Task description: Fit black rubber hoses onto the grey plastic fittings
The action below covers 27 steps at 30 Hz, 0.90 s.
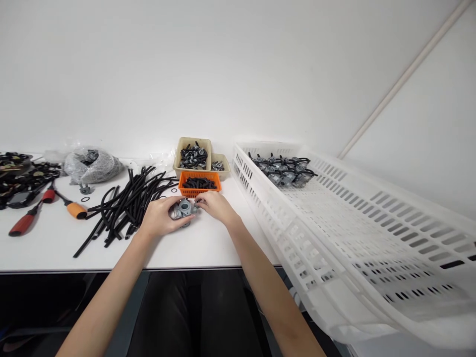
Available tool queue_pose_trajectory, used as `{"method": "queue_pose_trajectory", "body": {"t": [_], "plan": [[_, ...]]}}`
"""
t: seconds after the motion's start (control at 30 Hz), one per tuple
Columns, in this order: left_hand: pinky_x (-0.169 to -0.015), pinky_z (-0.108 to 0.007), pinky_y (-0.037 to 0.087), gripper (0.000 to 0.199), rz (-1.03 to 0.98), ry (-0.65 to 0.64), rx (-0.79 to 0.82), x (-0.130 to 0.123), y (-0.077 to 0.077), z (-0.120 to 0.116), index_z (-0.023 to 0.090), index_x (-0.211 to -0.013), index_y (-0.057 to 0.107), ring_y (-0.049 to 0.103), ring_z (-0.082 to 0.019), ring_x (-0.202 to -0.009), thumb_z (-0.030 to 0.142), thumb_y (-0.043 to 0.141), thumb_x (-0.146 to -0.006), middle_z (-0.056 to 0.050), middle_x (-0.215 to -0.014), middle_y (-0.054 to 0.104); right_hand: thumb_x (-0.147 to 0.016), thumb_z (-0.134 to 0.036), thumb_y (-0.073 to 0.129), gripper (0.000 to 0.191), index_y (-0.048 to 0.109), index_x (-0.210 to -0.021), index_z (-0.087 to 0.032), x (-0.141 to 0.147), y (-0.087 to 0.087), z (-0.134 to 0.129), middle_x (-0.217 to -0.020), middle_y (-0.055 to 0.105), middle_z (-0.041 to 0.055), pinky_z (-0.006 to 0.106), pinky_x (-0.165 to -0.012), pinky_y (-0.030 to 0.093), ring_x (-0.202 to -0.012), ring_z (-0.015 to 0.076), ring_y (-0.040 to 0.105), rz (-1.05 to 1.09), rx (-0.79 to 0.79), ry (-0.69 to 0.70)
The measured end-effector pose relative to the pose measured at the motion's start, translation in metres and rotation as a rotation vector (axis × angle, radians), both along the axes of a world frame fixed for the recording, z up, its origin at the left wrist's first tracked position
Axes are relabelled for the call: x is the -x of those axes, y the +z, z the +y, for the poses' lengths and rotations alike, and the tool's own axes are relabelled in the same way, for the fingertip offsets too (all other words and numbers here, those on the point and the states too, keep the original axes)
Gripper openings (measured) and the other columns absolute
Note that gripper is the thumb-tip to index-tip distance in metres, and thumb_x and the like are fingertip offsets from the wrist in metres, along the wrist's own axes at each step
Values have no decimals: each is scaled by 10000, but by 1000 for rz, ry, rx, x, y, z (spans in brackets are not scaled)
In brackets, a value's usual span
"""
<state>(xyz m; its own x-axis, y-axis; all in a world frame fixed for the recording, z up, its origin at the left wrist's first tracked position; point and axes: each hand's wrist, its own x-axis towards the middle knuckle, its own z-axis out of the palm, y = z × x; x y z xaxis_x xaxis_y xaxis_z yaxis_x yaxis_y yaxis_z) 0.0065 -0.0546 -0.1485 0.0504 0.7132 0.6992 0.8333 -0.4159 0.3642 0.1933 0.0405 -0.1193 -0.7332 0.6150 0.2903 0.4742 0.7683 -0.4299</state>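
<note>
A grey metal carburetor is on the white table in front of me. My left hand wraps round its left side, thumb along the near edge and fingers at the far side. At its right side my right hand is closed in a pinch, with the fingertips against the carburetor. Whatever small part lies between those fingertips is too hidden to name. Just behind my hands stands an orange basket of short black tube pieces. Left of my left hand lies a pile of long black hoses.
A large white plastic crate stands to the right, with several carburetors at its far end. Beige trays of small metal parts sit at the back. Screwdrivers, a plastic bag of parts and black parts lie left.
</note>
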Motion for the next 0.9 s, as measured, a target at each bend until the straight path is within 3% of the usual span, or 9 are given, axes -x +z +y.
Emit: {"method": "queue_pose_trajectory", "body": {"t": [0.1, 0.2, 0.3, 0.4, 0.57, 0.73, 0.9], "plan": [[-721, -340, 565, 489, -46, 18, -15, 0, 0, 0, 201, -1060, 663, 713, -240, -803, 527, 715, -699, -68, -945, 752, -871, -213, 548, 86, 628, -863, -182, 1, 0, 0, -828, 694, 49, 315, -748, 486, -804, 189, 666, 180, 139, -76], [-740, -340, 568, 481, -99, 37, -59, 0, 0, -1, 185, -1044, 667, 712, -238, -800, 514, 723, -697, -76, -932, 750, -887, -288, 521, 91, 518, -895, -197, 2, 1, -1, -784, 655, 18, 312, -720, 531, -748, 167, 684, 482, 384, -111], [-734, -339, 570, 477, -110, 52, -106, 0, 0, -1, 173, -1048, 664, 711, -237, -793, 497, 723, -703, -83, -929, 749, -867, -263, 539, 100, 460, -849, -204, 4, 3, -1, -804, 647, 10, 323, -745, 557, -731, 156, 695, 641, 609, -53], [-736, -341, 571, 469, -112, 74, -141, 1, 0, -1, 175, -1053, 663, 710, -239, -801, 479, 726, -703, -83, -940, 749, -841, -198, 543, 47, 527, -885, -192, 5, 6, -3, -846, 659, 17, 341, -804, 563, -745, 149, 696, 652, 734, 21], [-751, -347, 568, 473, -123, 101, -169, 1, 1, -1, 182, -1072, 660, 705, -237, -813, 471, 726, -703, -81, -961, 746, -779, -128, 556, 172, 652, -914, -173, 1, 13, -8, -919, 685, 30, 342, -887, 549, -817, 151, 689, 596, 742, 54], [-758, -339, 568, 479, -103, 113, -225, 1, 0, 0, 183, -1084, 649, 704, -229, -811, 465, 728, -706, -82, -968, 745, -741, -202, 672, 237, 669, -977, -180, -2, 15, -10, -1083, 678, 54, 369, -963, 512, -1005, 184, 653, 567, 675, 108], [-754, -329, 564, 481, -44, 139, -276, 2, -1, 0, 204, -1099, 638, 707, -228, -801, 467, 725, -706, -66, -965, 748, -680, -262, 764, 296, 663, -946, -179, -2, 11, -7, -1038, 672, 42, 386, -988, 491, -1012, 186, 643, 527, 661, 153]]}}
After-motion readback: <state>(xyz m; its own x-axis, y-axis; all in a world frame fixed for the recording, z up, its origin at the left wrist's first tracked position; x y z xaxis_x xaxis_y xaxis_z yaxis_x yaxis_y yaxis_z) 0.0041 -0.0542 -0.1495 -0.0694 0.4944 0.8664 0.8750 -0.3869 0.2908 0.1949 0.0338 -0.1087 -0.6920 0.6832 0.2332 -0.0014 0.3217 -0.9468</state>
